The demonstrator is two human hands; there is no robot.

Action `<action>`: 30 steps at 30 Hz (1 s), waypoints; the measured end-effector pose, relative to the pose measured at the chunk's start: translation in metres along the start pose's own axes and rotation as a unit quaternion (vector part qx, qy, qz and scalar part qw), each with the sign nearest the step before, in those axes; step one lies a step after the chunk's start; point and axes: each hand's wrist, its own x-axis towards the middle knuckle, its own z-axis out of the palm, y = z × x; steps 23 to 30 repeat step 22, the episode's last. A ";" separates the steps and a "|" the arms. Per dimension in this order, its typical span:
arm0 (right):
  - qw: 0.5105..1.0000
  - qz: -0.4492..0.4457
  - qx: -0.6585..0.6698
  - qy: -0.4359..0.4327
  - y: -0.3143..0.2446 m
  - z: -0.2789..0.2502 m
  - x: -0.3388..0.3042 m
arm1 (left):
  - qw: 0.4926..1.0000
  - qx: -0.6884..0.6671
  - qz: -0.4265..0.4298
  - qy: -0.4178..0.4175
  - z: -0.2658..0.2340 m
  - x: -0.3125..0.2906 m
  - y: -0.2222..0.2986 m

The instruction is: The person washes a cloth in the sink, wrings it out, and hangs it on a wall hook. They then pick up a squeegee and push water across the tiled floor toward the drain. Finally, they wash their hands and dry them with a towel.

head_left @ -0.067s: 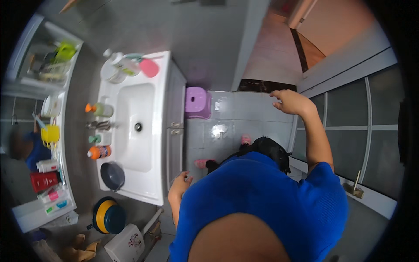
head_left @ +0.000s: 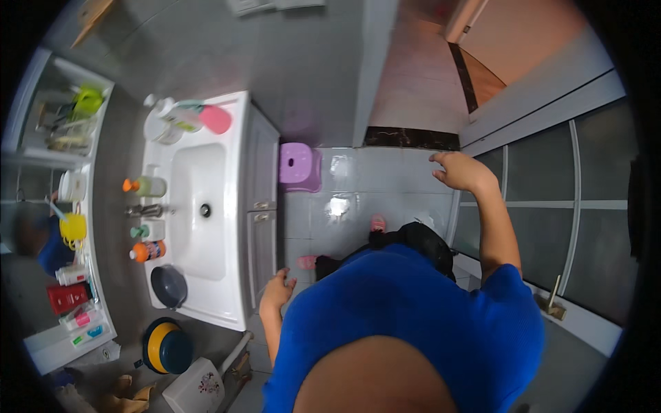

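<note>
My left hand (head_left: 277, 289) hangs near the corner of the white washbasin (head_left: 241, 268), beside its grey cabinet doors (head_left: 262, 248). Its fingers are loosely bent and apart, with nothing seen in them. Held out ahead of me on the right, my right hand (head_left: 460, 170) is over the tiled floor (head_left: 385, 180), close to the dark door sill (head_left: 412, 138). Its fingers are spread slightly and it too holds nothing. Neither hand touches any object that I can make out.
A purple stool (head_left: 300, 166) stands beside the cabinet. On the basin are a pink bottle (head_left: 216, 119), an orange bottle (head_left: 148, 251) and a grey bowl (head_left: 169, 286). A glazed door (head_left: 540, 186) with a handle (head_left: 554, 303) is at my right. Light glints off the floor.
The basin, stool and doorway have shifted slightly left in the view. Both hands stay in nearly the same pose, still with nothing in them.
</note>
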 end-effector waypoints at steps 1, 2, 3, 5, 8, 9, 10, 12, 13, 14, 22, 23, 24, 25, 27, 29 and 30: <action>1.000 0.029 -0.006 0.002 0.021 0.003 -0.006 | 0.999 0.030 0.010 0.010 -0.001 0.001 0.025; 0.998 0.063 -0.007 -0.002 0.040 0.002 -0.013 | 0.998 0.023 0.057 0.013 0.006 0.015 0.036; 0.996 0.091 -0.010 -0.005 0.057 -0.003 -0.017 | 0.998 0.005 0.055 -0.002 0.009 0.023 0.059; 0.994 0.102 0.030 -0.018 0.082 -0.010 -0.027 | 0.998 -0.031 0.051 -0.033 0.016 0.036 0.102; 0.992 0.102 0.073 -0.027 0.127 -0.018 -0.025 | 0.991 0.020 0.114 -0.069 0.030 0.077 0.127; 0.991 0.099 0.087 -0.034 0.141 -0.016 -0.023 | 0.987 0.041 0.131 -0.085 0.031 0.084 0.142; 0.990 0.097 0.098 -0.020 0.151 -0.019 -0.022 | 0.985 0.064 0.127 -0.098 0.030 0.094 0.158; 0.988 0.105 0.116 -0.013 0.175 -0.023 -0.013 | 0.982 0.075 0.141 -0.100 0.027 0.111 0.191; 0.986 0.108 0.124 -0.007 0.186 -0.026 -0.007 | 0.981 0.080 0.149 -0.100 0.024 0.120 0.207; 0.986 0.110 0.127 -0.009 0.196 -0.028 0.000 | 0.980 0.089 0.142 -0.108 0.021 0.128 0.223; 0.980 0.155 0.121 -0.024 0.279 -0.067 0.062 | 0.965 0.130 0.137 -0.180 0.026 0.250 0.313; 0.980 0.155 0.121 -0.024 0.279 -0.067 0.062 | 0.965 0.130 0.137 -0.180 0.026 0.250 0.313; 0.980 0.155 0.121 -0.024 0.279 -0.067 0.062 | 0.965 0.130 0.137 -0.180 0.026 0.250 0.313; 0.980 0.155 0.121 -0.024 0.279 -0.067 0.062 | 0.965 0.130 0.137 -0.180 0.026 0.250 0.313; 0.980 0.155 0.121 -0.024 0.279 -0.067 0.062 | 0.965 0.130 0.137 -0.180 0.026 0.250 0.313; 0.980 0.155 0.121 -0.024 0.279 -0.067 0.062 | 0.965 0.130 0.137 -0.180 0.026 0.250 0.313; 0.980 0.155 0.121 -0.024 0.279 -0.067 0.062 | 0.965 0.130 0.137 -0.180 0.026 0.250 0.313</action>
